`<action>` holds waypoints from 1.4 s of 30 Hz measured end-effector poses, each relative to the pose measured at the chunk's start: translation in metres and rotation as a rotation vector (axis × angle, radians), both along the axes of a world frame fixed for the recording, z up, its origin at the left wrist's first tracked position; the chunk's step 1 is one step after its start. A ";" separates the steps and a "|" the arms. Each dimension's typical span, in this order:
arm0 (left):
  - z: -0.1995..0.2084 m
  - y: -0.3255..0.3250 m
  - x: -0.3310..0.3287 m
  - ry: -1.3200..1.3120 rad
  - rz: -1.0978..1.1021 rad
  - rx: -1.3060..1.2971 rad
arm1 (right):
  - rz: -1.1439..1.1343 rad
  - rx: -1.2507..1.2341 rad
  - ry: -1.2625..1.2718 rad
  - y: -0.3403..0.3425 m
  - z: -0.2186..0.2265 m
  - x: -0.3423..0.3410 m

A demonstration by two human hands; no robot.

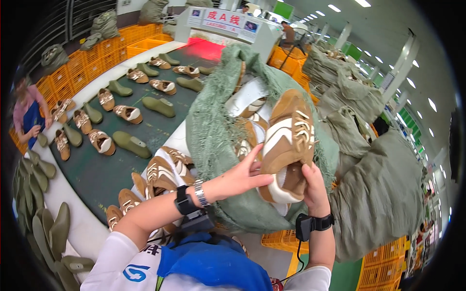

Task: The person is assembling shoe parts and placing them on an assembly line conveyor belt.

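A brown sneaker (290, 123) with white stripes and tan laces is held up over an open green woven sack (206, 114). My left hand (245, 174) grips its side near the heel, thumb in front and fingers partly hidden behind. My right hand (316, 190) holds the heel end from the other side, with the thumb at the shoe's opening. More brown and white sneakers (252, 131) lie inside the sack, partly covered by its frayed rim. Under and beyond my left forearm, several similar shoes (160, 174) are bunched at the belt's edge.
Sneakers and olive shoe lasts (131, 144) stand in rows on a dark green belt (90, 177). More lasts (58, 230) are piled at the lower left. A co-worker (34, 109) stands across the belt. Orange crates (75, 70) line the far side; bulging sacks (383, 189) crowd the right.
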State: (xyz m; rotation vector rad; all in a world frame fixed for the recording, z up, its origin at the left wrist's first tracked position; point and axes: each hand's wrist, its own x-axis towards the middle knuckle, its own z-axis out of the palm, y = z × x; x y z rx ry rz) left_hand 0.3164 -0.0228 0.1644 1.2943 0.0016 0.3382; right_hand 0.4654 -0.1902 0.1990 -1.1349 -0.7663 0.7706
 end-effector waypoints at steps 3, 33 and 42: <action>0.007 0.008 -0.005 -0.151 0.080 -0.150 | 0.120 0.004 -0.035 0.014 -0.001 -0.017; 0.004 0.051 -0.148 -0.196 0.421 -0.341 | -0.006 0.126 0.210 -0.024 0.009 0.118; -0.002 0.054 -0.179 -0.240 0.504 -0.348 | 0.141 0.205 0.432 0.025 0.027 0.010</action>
